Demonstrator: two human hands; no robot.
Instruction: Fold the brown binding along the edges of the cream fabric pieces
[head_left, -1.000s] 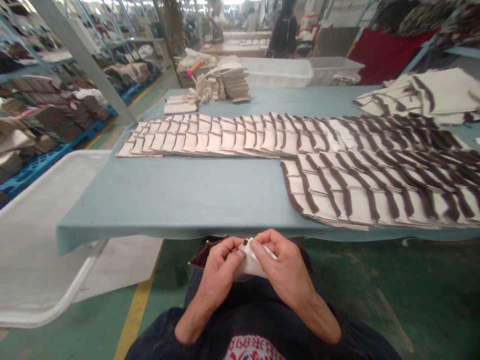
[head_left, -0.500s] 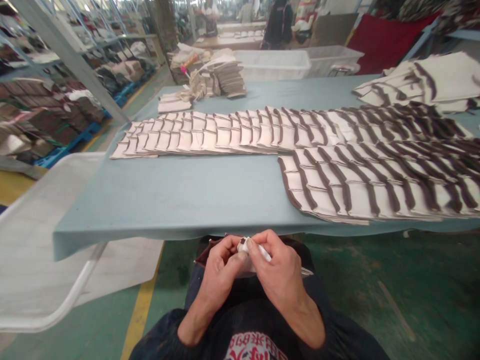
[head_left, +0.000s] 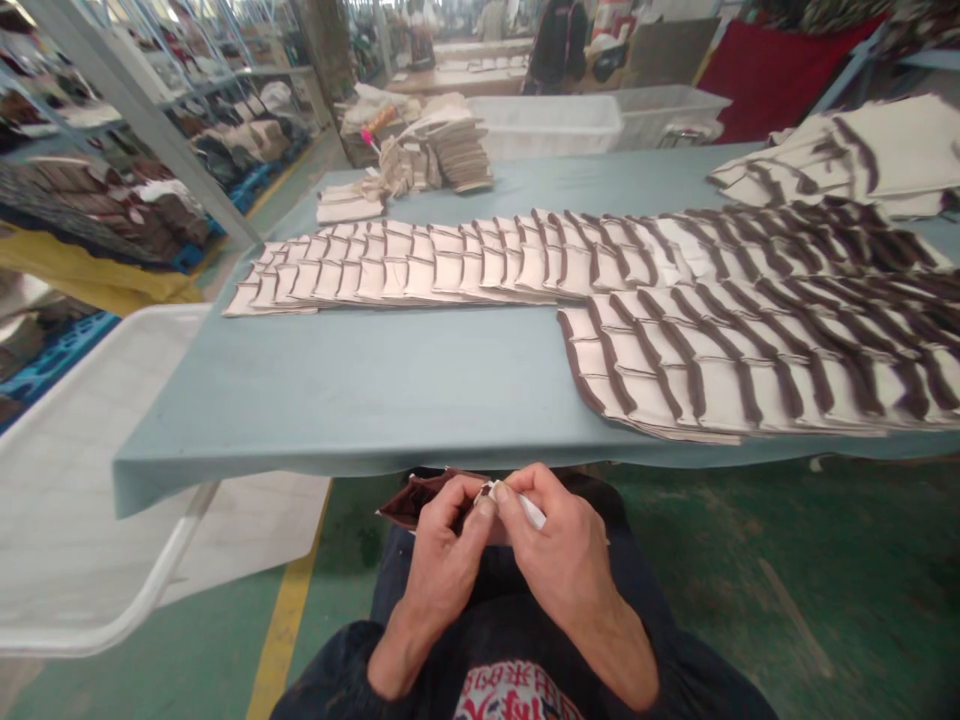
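Note:
Low over my lap, just in front of the table edge, my left hand [head_left: 442, 548] and my right hand [head_left: 561, 545] meet with thumbs and fingertips pinched together. Between them is a brown fabric piece [head_left: 409, 502], its folded, pocket-like part sticking out left behind my left hand. My left fingers grip its edge. A small white piece [head_left: 533, 513] pokes out from under my right fingers; whether it is cloth or a tool I cannot tell. The fingertips cover the spot where white and brown meet.
On the blue-covered table [head_left: 360, 390] lie overlapping rows of cream pieces with dark edging [head_left: 675, 370]. Stacked cloth [head_left: 465, 160] stands at the back, near white plastic bins [head_left: 544, 125]. A white-framed cart [head_left: 142, 610] is at the left, and more cream cloth [head_left: 900, 150] lies at the far right.
The brown fabric now shows more to the left of my left hand. Both hands stay pinched together. Something yellow and a dark patterned shape have come into view at the far left.

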